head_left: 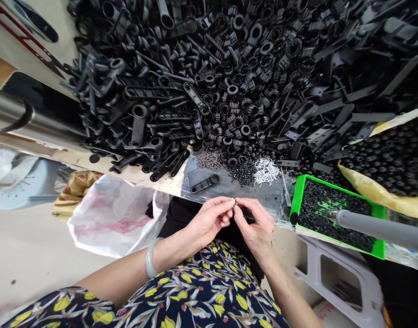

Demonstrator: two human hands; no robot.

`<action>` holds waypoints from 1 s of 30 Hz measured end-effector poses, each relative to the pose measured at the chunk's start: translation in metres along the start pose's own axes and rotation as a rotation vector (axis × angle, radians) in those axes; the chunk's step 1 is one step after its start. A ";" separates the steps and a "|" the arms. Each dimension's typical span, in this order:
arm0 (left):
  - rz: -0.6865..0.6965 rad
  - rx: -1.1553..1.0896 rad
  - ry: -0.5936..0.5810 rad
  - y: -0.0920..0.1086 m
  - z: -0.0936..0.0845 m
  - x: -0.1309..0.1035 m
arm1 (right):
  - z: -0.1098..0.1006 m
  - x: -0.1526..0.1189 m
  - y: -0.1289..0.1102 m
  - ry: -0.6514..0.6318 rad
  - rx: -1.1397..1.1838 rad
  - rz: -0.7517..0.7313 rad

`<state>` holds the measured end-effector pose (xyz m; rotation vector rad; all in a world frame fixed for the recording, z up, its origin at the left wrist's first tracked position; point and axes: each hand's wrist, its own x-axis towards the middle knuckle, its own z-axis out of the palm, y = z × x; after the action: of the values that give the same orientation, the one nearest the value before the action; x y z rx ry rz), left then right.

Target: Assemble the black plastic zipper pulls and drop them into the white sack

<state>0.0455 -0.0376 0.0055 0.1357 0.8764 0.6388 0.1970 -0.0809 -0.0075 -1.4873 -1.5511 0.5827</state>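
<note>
My left hand and my right hand meet in front of the table edge, thumbs and fingertips pinched together. Between the fingertips is a small dark part, mostly hidden, so its kind cannot be made out. Just beyond the hands, a black elongated plastic piece with a ring end lies on a grey mat. Behind it are small piles of brownish bits, tiny black parts and silvery metal pins.
Heaped black plastic arms, rings and flat strips cover the table beyond. A green tray of small black parts stands right, under a grey rod. Red-handled scissors lie far left; a white bag hangs below.
</note>
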 end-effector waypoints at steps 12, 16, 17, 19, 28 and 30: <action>0.046 0.062 0.039 -0.003 0.002 -0.002 | -0.002 0.004 0.005 -0.046 -0.160 -0.126; 0.042 0.087 0.042 -0.003 0.002 -0.003 | -0.003 0.008 0.004 -0.039 -0.148 -0.148; 0.039 0.093 0.045 -0.002 0.002 -0.003 | -0.003 0.008 0.004 -0.046 -0.144 -0.146; 0.038 0.100 0.048 -0.002 0.002 -0.004 | -0.004 0.009 0.005 -0.068 -0.132 -0.130; 0.067 0.113 0.024 -0.005 0.001 -0.002 | -0.009 0.011 0.003 -0.140 -0.075 -0.091; 0.067 0.122 0.023 -0.004 0.001 -0.003 | -0.009 0.011 0.003 -0.135 -0.087 -0.094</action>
<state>0.0468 -0.0425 0.0061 0.2694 0.9360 0.6506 0.2074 -0.0716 -0.0024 -1.4552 -1.7608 0.5771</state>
